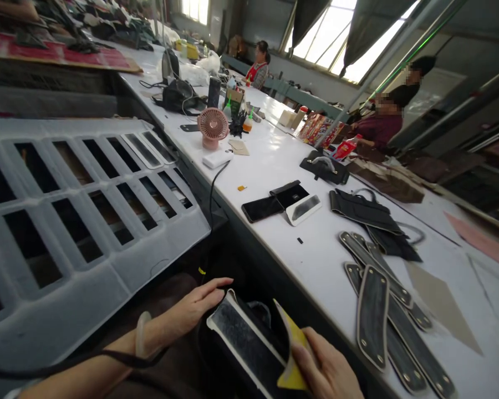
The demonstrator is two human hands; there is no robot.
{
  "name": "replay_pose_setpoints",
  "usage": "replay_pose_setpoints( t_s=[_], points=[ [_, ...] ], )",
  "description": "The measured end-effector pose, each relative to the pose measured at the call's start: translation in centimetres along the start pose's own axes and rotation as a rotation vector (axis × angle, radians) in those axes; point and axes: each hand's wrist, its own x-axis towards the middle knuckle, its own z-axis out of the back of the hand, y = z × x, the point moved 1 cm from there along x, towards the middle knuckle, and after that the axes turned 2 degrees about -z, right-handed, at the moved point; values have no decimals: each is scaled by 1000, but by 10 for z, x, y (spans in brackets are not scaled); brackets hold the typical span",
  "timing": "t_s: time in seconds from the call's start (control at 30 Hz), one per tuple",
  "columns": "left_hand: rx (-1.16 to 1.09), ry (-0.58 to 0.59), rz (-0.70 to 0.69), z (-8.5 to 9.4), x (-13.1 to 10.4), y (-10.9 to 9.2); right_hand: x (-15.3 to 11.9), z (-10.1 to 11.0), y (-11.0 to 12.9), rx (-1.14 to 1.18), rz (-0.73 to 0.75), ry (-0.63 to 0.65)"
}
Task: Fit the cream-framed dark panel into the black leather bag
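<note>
While a black bag panel with a pale bound edge [243, 343] is held low before the long white counter [316, 260], a yellow piece [294, 354] is pinched against it.

The panel's upper end is touched by the left hand [195, 307], whose fingers [216, 288] are laid flat and released over the corner, a pale bangle being worn on that wrist. The yellow piece is grasped by the right hand [328, 371], its fingers closed on the lower edge. On the counter just beyond, several dark rounded leather straps with pale stitched borders [372, 316] are spread, partly overlapped. Farther along, a pink desk fan [213, 127] is stood. A grey slotted plastic crate [79, 221] is seen at left.
</note>
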Motion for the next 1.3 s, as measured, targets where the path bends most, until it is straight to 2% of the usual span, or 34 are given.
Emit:
replay_pose_setpoints(
  t_s=[0.13,0.23,0.4,0.73,0.9,1.1,1.3],
  points=[
    [-97,-37,4,-1,2,8,47,-18,44,-322,215,-53],
    [-143,-41,-15,-1,3,6,76,-27,70,-408,407,-70],
    [-182,-72,-49,-1,0,0,110,-29,94,-456,578,-23],
    [-112,-204,-146,-5,-6,-2,154,-24,121,-484,914,96],
    [-47,-176,-72,-8,-8,-14,165,-23,131,-495,1091,145],
    [190,-239,-127,-7,-11,-21,167,-23,130,-479,1172,166],
    [455,-226,-231,-6,-12,-25,167,-23,126,-476,1218,171]
  ],
)
